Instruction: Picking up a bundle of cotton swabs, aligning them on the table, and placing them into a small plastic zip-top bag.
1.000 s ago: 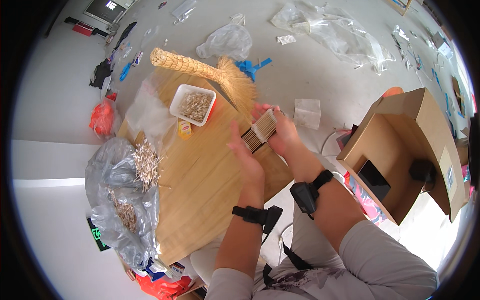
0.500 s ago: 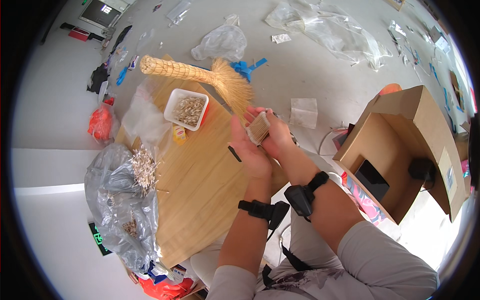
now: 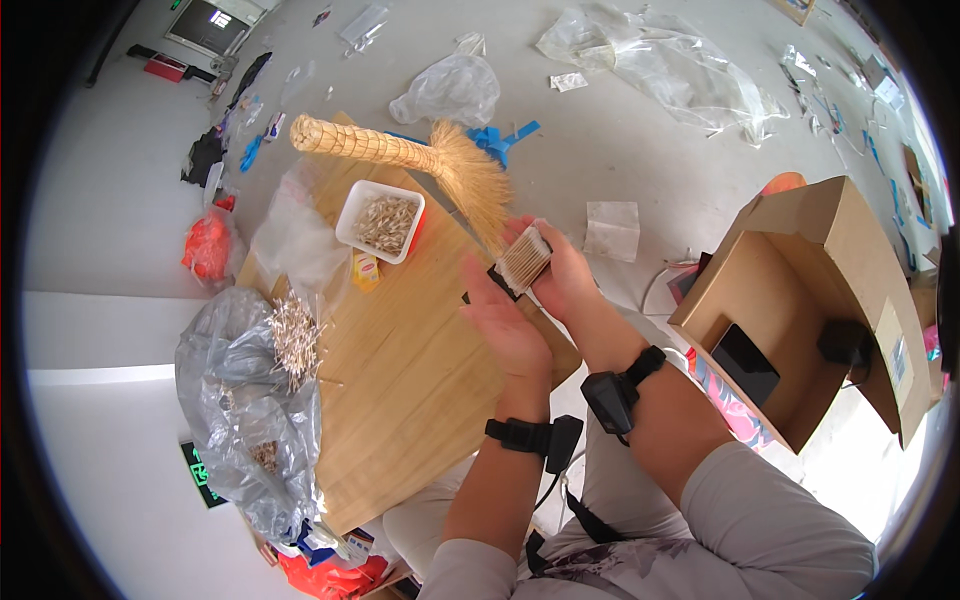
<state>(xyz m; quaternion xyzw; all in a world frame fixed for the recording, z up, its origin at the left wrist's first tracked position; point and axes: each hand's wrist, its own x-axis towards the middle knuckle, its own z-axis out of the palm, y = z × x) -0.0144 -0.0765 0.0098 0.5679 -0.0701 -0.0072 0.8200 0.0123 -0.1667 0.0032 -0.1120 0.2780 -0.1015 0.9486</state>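
Note:
My right hand (image 3: pixel 568 278) is closed round a bundle of wooden-stick cotton swabs (image 3: pixel 524 261), laid side by side with their white tips in line. Just to the left, my left hand (image 3: pixel 508 325) is stretched out flat, palm facing the bundle and a little apart from it. Under the hands, a dark flat object (image 3: pixel 497 281) shows in part at the table's edge. A white tub (image 3: pixel 350 228) of loose swabs stands on the wooden table (image 3: pixel 390 400), beyond my left hand. More loose swabs (image 3: pixel 293 338) lie heaped on a grey plastic bag (image 3: pixel 230 350).
A straw hand broom (image 3: pixel 400 152) lies across the table's far end, bristles close to my right hand. A small yellow packet (image 3: pixel 366 270) lies by the tub. At the right stands an open cardboard box (image 3: pixel 780 260) with a black tablet (image 3: pixel 745 362) inside. Plastic sheeting (image 3: pixel 650 60) litters the floor.
My left hand has drawn slightly away from the swab bundle, which both hands cupped before. The bundle now sits in my right hand, turned a little. The view has shifted slightly.

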